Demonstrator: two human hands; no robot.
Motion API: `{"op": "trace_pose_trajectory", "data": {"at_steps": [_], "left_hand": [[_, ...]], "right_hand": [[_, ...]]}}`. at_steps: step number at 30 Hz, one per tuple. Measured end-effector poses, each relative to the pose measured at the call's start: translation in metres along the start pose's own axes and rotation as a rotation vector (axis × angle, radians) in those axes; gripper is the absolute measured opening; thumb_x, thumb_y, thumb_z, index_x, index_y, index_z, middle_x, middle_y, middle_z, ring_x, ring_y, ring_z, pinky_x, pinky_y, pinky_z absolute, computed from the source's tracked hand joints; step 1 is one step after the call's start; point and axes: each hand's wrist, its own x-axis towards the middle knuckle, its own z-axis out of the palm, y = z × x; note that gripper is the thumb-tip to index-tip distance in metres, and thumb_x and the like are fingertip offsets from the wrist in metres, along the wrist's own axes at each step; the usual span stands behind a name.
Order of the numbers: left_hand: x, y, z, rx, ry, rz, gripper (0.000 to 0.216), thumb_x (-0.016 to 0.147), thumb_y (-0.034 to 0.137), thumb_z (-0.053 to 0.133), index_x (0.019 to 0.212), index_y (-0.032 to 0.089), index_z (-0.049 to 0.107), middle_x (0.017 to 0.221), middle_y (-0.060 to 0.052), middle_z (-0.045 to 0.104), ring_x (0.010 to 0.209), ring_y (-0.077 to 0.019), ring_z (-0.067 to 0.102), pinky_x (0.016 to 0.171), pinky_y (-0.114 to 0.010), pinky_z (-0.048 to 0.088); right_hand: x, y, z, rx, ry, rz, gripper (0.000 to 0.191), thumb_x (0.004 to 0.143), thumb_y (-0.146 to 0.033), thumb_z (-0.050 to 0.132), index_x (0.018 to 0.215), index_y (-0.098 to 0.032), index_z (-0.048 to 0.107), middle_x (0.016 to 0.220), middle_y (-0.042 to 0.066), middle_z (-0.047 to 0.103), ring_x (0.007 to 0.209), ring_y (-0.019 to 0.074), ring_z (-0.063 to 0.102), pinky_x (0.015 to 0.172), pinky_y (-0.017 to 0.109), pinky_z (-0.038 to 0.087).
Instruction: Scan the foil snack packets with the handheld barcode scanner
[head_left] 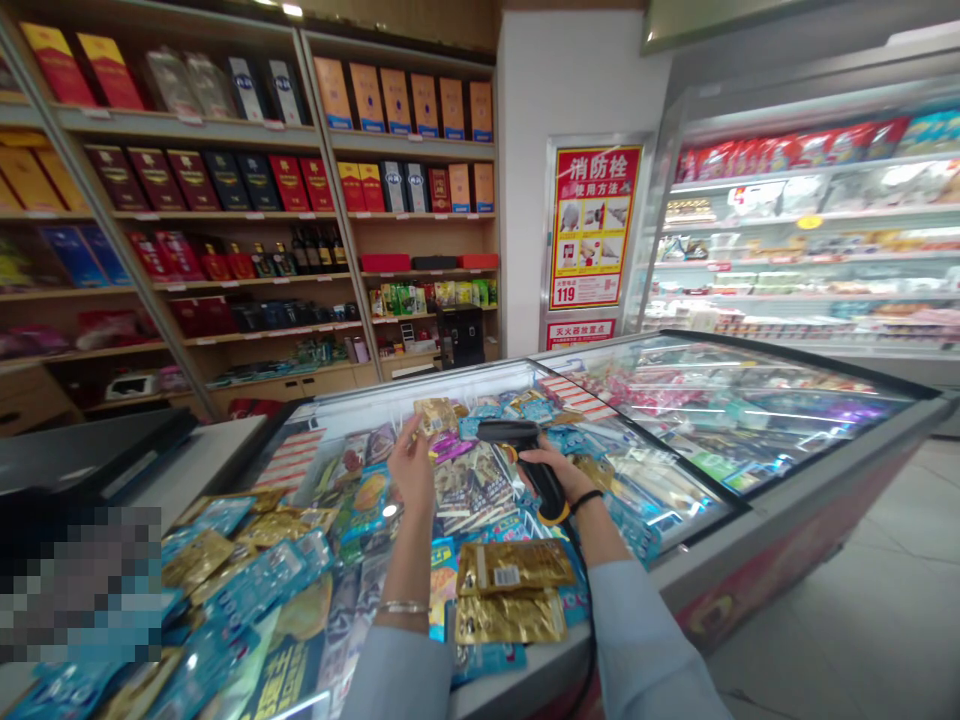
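My right hand (559, 478) is wrapped round the handle of a black barcode scanner (517, 440) with a yellow base, held over the glass lid of a chest freezer (750, 500). My left hand (411, 462) is raised beside it and pinches a gold snack packet (435, 413) by its lower edge. Two more gold packets (514, 590) lie on the lid between my forearms. Blue and gold packets (247, 570) are spread over the lid to the left. A bracelet sits on my left wrist, a black band on my right.
Wooden shelves (247, 215) with boxed goods and bottles fill the back wall. An open refrigerated display (810, 240) stands at the right. A red fire-hydrant poster (594, 228) hangs on the white wall. A grey counter (180, 470) lies at the left. Tiled floor shows at the lower right.
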Motion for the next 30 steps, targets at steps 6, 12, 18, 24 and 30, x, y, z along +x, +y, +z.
{"op": "trace_pose_trajectory", "data": {"at_steps": [6,12,18,24,30], "left_hand": [[0.000,-0.001,-0.001,0.004,0.011,0.017,0.034,0.075,0.034,0.067,0.106,0.020,0.072,0.121,-0.009,0.067,0.113,-0.0261,0.063,0.097,-0.046,0.053],[0.001,-0.002,0.000,0.005,0.005,0.025,0.033,0.076,0.034,0.067,0.105,0.019,0.072,0.120,-0.009,0.068,0.111,-0.0255,0.064,0.098,-0.047,0.053],[-0.001,0.002,0.002,-0.005,0.010,0.032,0.033,0.074,0.034,0.068,0.104,0.019,0.072,0.118,-0.008,0.068,0.112,-0.0266,0.063,0.096,-0.046,0.054],[-0.001,0.003,0.002,0.003,-0.005,0.032,0.033,0.075,0.033,0.067,0.105,0.020,0.073,0.120,-0.007,0.067,0.113,-0.0257,0.062,0.095,-0.042,0.055],[-0.005,0.012,0.013,-0.099,-0.016,0.006,0.037,0.070,0.030,0.070,0.105,0.017,0.073,0.117,-0.007,0.068,0.105,-0.0228,0.064,0.091,-0.039,0.057]], "right_hand": [[-0.002,-0.003,-0.003,0.022,0.019,-0.008,0.030,0.069,-0.042,0.067,0.083,-0.018,0.056,0.047,-0.003,0.057,0.034,0.0105,0.047,0.034,0.021,0.037],[-0.004,-0.007,-0.006,0.052,0.001,-0.023,0.029,0.068,-0.041,0.065,0.081,-0.016,0.059,0.048,-0.002,0.057,0.035,0.0101,0.047,0.034,0.020,0.038],[-0.003,-0.006,-0.005,0.064,-0.017,-0.028,0.027,0.067,-0.040,0.066,0.080,-0.017,0.059,0.049,-0.002,0.058,0.035,0.0104,0.047,0.033,0.021,0.038],[-0.003,-0.007,-0.005,0.032,-0.008,-0.057,0.029,0.070,-0.042,0.063,0.085,-0.017,0.061,0.045,-0.002,0.056,0.033,0.0106,0.045,0.034,0.021,0.036],[-0.009,-0.018,0.010,0.041,-0.085,-0.124,0.039,0.071,-0.046,0.059,0.094,-0.015,0.062,0.043,-0.003,0.052,0.033,0.0109,0.042,0.035,0.022,0.031]]}}
